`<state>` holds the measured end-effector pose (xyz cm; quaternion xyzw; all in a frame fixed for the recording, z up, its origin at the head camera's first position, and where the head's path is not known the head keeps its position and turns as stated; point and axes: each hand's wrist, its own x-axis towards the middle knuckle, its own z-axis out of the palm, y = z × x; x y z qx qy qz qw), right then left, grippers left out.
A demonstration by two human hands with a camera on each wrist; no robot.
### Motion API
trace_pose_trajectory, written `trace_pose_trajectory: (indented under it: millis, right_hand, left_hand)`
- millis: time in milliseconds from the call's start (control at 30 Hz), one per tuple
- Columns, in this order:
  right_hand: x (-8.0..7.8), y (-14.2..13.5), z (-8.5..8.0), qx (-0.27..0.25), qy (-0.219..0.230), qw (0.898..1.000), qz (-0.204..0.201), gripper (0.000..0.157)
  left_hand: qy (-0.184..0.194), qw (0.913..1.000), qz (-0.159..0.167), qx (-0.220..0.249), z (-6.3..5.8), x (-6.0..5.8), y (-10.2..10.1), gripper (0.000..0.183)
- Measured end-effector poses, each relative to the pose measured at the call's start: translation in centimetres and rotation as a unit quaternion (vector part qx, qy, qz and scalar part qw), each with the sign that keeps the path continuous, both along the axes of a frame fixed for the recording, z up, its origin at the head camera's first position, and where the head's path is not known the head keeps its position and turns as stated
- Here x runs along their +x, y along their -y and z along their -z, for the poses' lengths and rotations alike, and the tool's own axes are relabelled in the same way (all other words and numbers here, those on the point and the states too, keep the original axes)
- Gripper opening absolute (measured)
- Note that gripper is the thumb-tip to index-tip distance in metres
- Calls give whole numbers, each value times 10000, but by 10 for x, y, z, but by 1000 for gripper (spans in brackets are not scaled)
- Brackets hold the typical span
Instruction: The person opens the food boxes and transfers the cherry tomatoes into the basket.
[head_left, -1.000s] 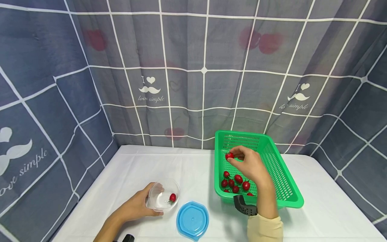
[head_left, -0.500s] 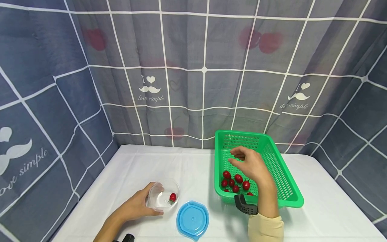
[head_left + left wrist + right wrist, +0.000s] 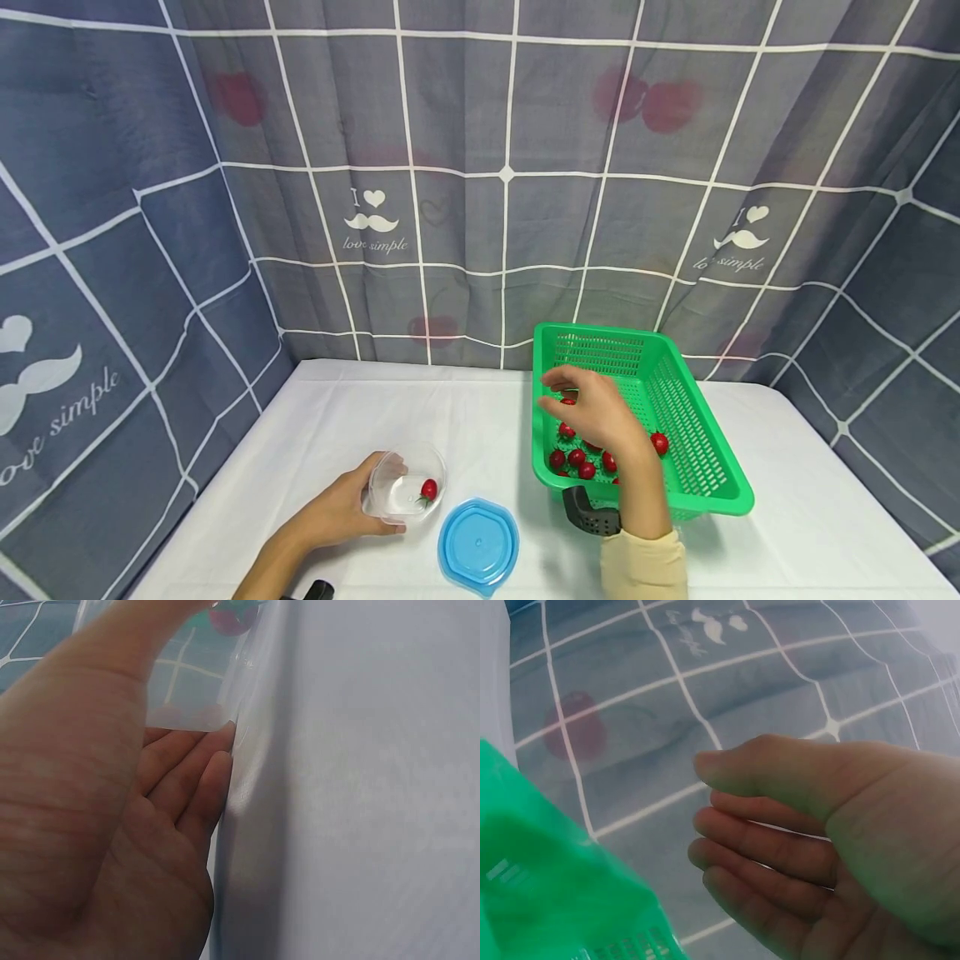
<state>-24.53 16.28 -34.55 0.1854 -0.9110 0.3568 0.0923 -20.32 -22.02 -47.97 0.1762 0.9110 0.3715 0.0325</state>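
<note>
My left hand (image 3: 348, 504) grips a clear plastic container (image 3: 397, 493) from its left side, the thumb at the near side. One cherry tomato (image 3: 428, 489) with a green stem lies inside; that red fruit (image 3: 234, 616) also shows at the top of the left wrist view. Over the green basket (image 3: 693, 425), my right hand (image 3: 596, 408) hovers with fingers loosely bent and thumb apart. Nothing sits between its fingers (image 3: 780, 847) in the right wrist view. Several cherry tomatoes (image 3: 587, 471) lie in the basket below it, some partly hidden by the hand and wrist.
A blue lid (image 3: 478, 546) lies flat on the white tablecloth (image 3: 360, 408) between container and basket. One tomato (image 3: 659, 442) rests apart by the basket's right wall. A grey checked curtain (image 3: 465, 217) encloses the back and sides.
My right hand let go of a cherry tomato, then moved left and slightly toward me. A tomato now shows at the basket's right; others have shifted. The left hand stays put.
</note>
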Motion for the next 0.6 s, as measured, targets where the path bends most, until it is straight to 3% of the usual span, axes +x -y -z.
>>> trace_pose_trajectory:
  millis: [600]
  right_hand:
    - [8,67,6,81,-283,9935,-1104,20]
  left_hand:
    - [-10,10000,7,-18,-1,0,0,96]
